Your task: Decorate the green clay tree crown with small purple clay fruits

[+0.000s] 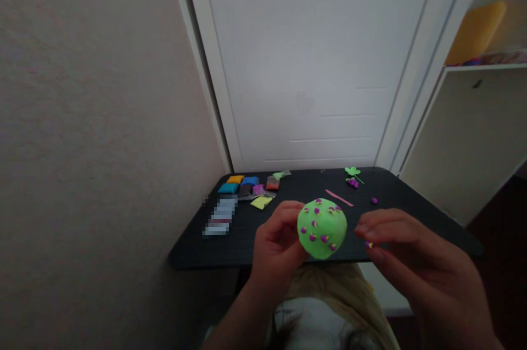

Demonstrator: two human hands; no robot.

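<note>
My left hand (275, 248) grips a green clay ball (321, 228) dotted with several small purple-and-yellow spots, held above the near edge of a small black table (288, 229). Just to the right of the ball, my right hand (411, 262) pinches a tiny purple-and-yellow clay bit (369, 244) between thumb and fingertips, a short gap from the ball.
On the table lie several coloured clay packets (247, 185), a yellow piece (261, 202), a pink stick tool (339, 198), a green clay shape with purple bits (352, 175) and a purple bead (374, 200). A white door (313, 64) stands behind, a white shelf (473, 130) right.
</note>
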